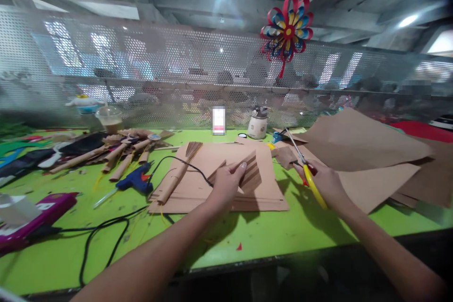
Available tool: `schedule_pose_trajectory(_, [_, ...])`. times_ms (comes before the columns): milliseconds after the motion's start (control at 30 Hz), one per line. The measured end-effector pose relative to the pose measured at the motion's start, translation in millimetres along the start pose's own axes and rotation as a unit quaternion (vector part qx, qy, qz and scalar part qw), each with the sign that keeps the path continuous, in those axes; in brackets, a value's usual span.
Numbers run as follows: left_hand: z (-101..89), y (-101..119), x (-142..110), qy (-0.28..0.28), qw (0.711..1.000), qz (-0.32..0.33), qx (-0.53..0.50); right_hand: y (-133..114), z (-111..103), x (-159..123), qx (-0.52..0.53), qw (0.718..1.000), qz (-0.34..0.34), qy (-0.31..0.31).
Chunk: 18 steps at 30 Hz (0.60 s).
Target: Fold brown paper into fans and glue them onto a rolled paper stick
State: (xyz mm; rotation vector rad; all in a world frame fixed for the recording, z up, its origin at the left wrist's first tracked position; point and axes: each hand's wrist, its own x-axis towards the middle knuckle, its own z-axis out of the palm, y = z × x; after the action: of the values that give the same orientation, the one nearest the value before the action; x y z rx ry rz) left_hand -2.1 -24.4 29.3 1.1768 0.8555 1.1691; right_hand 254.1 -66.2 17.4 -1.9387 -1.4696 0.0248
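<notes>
A perforated screen [198, 66] spans the width behind a green table [148, 264]. Large brown sheets [357, 141] lie piled on the table's right side, and a flatter stack of brown paper [219, 151] lies in the middle. On the left side is a bundle of rolled paper pieces [120, 151], with a magenta box [42, 219] nearer the person.

The left hand [226, 180] is over the flat stack, its thumb and fingers closed on a pleated brown paper piece [252, 173]. The right hand [327, 183], to the right of the stack, has its fingers wrapped around yellow-handled scissors [316, 189], the blades pointing away from the person; how far the blades are apart cannot be told.

A red, blue and yellow paper flower [288, 30] shows against the screen, and a pale bottle [258, 125] stands beyond the stack. A blue glue gun [136, 179] lies just left of a paper roll with a fringed end [174, 181]. Near the front edge is a small red scrap [239, 247].
</notes>
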Motion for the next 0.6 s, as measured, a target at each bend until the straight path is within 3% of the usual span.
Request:
schedule_pose_trajectory(100, [-2.9,-2,6,-0.002,1.0,-0.002,0.028,40,-17,15,-0.212,0.976,0.029,-0.042])
schedule_pose_trajectory(200, [-4.4,-7,10,-0.022,0.999,-0.012,0.034,68,-28,16,-0.306,0.949,0.031,-0.065])
schedule_pose_trajectory(300, [-4.4,-14,11,-0.038,0.998,-0.007,0.042,83,-32,15,-0.331,0.94,0.029,-0.078])
schedule_pose_trajectory(433, [-4.1,-20,12,-0.017,0.992,0.024,0.124,90,-28,19,-0.329,0.938,0.031,-0.101])
schedule_pose_trajectory(600, [-5.3,-26,14,-0.042,0.989,0.007,0.141,94,-26,29,-0.332,0.935,0.018,-0.121])
